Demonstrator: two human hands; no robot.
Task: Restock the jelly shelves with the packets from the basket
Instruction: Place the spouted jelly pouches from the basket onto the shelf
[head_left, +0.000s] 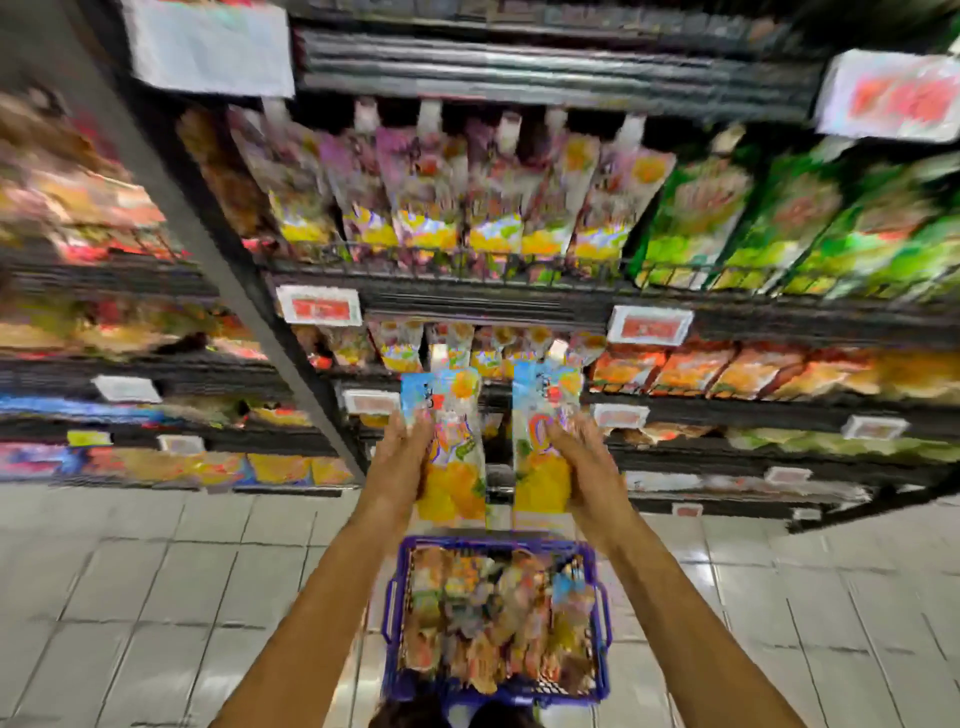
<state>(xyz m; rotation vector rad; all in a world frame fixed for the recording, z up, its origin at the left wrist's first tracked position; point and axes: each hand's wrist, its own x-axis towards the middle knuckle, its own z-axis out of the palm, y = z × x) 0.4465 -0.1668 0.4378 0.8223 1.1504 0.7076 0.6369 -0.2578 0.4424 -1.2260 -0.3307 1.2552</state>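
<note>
My left hand (402, 457) grips a tall jelly packet (454, 467), blue at the top and yellow-orange at the bottom, held upright. My right hand (582, 457) grips a second, matching packet (540, 478) beside it. Both packets hang in front of the lower jelly shelves (467, 306), above the blue basket (600, 613) on the floor. The basket holds several more packets (498, 618). Similar jelly packets (457, 208) stand in a row on the upper wire shelf. The frame is blurred by motion.
Green packets (779, 218) fill the shelf to the right, orange packs (691, 369) the shelf below them. A grey upright post (228, 270) divides this bay from snack shelves on the left. Price tags (319, 305) hang on shelf edges. Pale floor tiles (156, 597) surround the basket.
</note>
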